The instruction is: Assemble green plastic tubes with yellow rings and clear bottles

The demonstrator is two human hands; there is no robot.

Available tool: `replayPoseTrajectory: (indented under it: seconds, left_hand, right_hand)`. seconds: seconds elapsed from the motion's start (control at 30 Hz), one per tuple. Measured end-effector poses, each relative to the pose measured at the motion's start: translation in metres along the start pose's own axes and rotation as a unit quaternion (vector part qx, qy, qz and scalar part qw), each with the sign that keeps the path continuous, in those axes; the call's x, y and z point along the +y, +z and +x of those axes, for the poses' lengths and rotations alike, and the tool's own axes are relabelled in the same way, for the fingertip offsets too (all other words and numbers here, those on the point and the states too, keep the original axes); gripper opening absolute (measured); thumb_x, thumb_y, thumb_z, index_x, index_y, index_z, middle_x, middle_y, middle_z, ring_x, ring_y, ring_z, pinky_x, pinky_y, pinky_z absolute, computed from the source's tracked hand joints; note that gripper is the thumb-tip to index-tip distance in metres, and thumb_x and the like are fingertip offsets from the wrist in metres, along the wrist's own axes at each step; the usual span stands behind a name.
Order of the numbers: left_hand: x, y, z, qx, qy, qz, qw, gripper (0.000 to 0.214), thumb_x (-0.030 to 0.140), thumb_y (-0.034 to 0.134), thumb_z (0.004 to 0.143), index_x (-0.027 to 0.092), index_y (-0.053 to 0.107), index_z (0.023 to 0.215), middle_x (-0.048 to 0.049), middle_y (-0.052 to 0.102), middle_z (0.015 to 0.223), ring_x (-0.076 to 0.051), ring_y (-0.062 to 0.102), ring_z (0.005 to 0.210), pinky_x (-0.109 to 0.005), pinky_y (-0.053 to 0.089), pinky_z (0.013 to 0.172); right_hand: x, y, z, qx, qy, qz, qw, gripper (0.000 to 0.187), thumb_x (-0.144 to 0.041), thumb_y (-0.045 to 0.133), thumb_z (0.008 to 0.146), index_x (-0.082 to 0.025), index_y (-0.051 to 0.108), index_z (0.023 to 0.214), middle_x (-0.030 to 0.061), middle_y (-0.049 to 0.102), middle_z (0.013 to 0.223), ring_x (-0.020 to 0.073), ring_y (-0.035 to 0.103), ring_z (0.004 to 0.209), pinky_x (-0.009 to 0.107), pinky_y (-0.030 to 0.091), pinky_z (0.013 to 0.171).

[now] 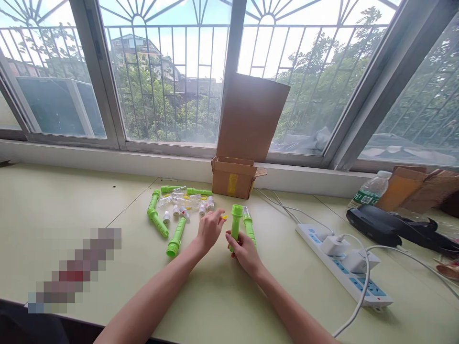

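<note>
My right hand (pixel 245 252) is wrapped round a green plastic tube (pixel 235 223), held upright with its wider threaded end on top. To the left of that tube, my left hand (pixel 209 230) pinches a small yellow ring (pixel 224 217) at its fingertips, apart from the tube. Just behind my right hand lies another green tube with a clear tip (pixel 249 227), partly hidden. A loose green tube with a threaded end (pixel 176 237) rests left of my left hand. Beyond it are several clear plastic pieces (pixel 193 201), white-capped parts (pixel 167 218) and more green tubes (pixel 158 222).
An opened cardboard box (pixel 234 179) stands against the window sill. At right are a white power strip (pixel 344 267) with plugs and cables, a water bottle (pixel 369 191) and a black strapped device (pixel 376 227). A pixelated patch covers something at left on the table (pixel 136 286).
</note>
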State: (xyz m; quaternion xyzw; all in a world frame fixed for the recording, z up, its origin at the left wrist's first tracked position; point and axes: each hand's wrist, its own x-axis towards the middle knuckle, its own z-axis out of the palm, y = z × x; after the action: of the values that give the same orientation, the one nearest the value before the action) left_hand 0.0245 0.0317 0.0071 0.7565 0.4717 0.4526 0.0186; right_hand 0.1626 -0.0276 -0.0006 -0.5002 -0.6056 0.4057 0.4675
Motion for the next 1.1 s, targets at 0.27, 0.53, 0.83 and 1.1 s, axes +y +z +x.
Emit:
replayPoseTrajectory:
  seconds: [0.27,0.53,0.83,1.1]
  left_hand:
    - [-0.002,-0.003,0.002,-0.003,-0.066,-0.086,0.994,0.03,0.044,0.061,0.083,0.021,0.061,0.103,-0.0014,0.068,0.08,-0.014,0.061,0.059,-0.026,0.045,0.06]
    - [-0.001,-0.002,0.004,-0.009,-0.095,-0.156,0.983,0.032,0.045,0.054,0.086,0.021,0.061,0.105,-0.0017,0.069,0.077,-0.013,0.061,0.056,-0.026,0.047,0.059]
    - [-0.006,0.004,0.004,0.018,-0.145,-0.253,0.956,0.031,0.031,0.067,0.077,0.018,0.06,0.104,-0.0057,0.068,0.087,-0.015,0.067,0.063,-0.027,0.054,0.057]
    - [-0.004,0.007,0.004,0.029,-0.122,-0.304,0.944,0.027,0.018,0.066,0.074,0.015,0.062,0.1,-0.0087,0.068,0.094,-0.017,0.07,0.075,-0.031,0.059,0.066]
  right_hand:
    - [-0.006,0.0,-0.003,0.001,0.012,-0.004,1.0,0.036,-0.053,0.056,0.08,-0.017,0.059,0.084,0.0008,0.052,0.064,0.0145,0.05,0.056,0.024,0.045,0.044]
    - [-0.006,0.0,-0.004,0.001,0.016,-0.005,1.0,0.035,-0.052,0.056,0.08,-0.018,0.057,0.083,0.0004,0.052,0.064,0.0146,0.05,0.057,0.024,0.045,0.044]
    - [-0.008,0.001,-0.004,0.009,0.02,-0.006,1.0,0.038,-0.057,0.056,0.077,-0.018,0.057,0.08,0.0004,0.052,0.063,0.0146,0.05,0.054,0.025,0.043,0.043]
    - [-0.005,0.001,-0.002,0.011,0.02,-0.01,1.0,0.039,-0.057,0.056,0.077,-0.018,0.059,0.081,0.0008,0.054,0.063,0.0147,0.051,0.053,0.025,0.043,0.043]
